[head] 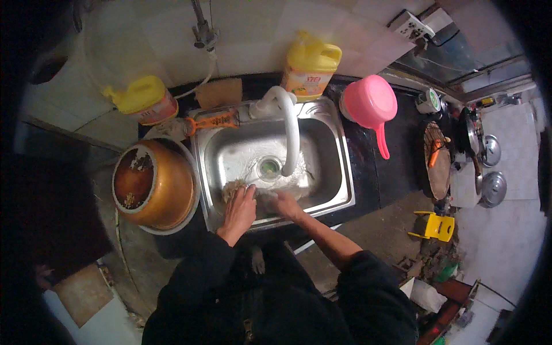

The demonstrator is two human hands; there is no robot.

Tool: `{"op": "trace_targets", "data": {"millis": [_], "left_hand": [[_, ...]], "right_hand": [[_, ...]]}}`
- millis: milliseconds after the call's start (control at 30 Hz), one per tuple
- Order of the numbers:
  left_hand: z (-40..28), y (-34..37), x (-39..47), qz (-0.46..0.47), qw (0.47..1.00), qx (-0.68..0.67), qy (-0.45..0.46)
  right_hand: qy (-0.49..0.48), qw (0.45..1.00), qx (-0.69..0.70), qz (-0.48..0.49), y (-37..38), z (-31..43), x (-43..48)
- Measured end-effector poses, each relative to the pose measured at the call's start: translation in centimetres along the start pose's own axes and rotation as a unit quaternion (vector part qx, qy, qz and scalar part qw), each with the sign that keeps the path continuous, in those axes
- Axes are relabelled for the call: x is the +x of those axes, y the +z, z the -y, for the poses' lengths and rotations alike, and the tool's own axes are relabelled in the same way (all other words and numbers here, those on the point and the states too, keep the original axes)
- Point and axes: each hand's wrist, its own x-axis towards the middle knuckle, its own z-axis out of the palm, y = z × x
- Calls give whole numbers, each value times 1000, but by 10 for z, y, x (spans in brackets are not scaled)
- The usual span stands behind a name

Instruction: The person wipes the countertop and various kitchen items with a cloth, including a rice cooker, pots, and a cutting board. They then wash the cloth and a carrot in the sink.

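Note:
At the near side of a stainless steel sink (351, 189), my left hand (242, 209) grips a rough tan bundle (233, 188), perhaps a rag or scrubber. Most of the bundle is hidden under that hand. My right hand (285, 205) is low in the basin just to the right, its fingers curled and blurred by motion. What lies beneath the right fingers cannot be made out. A white curved faucet (292, 133) arches over the basin, its spout beyond my right hand. Water wets the basin floor around the drain (269, 168), where green scraps lie.
An upturned golden-brown pot (174, 181) stands left of the sink. An orange-handled brush (213, 121) lies on the back left rim. Two yellow jugs (311, 64) stand behind. On the black counter (366, 172) rests a pink dipper (373, 101), with a round cutting board (436, 172) farther right.

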Motion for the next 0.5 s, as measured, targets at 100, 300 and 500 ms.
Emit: {"op": "trace_targets", "data": {"millis": [100,300,500], "left_hand": [[-2,-14,12,-1,998,-31,-51],[9,9,49,-65,995,-55,-51],[7,47,103,3,949,-315,2]], "right_hand": [[28,993,109,-32,-10,50,42],[-191,946,211,-152,-9,89,34],[-97,959,264,-33,-65,122,-19]]}}
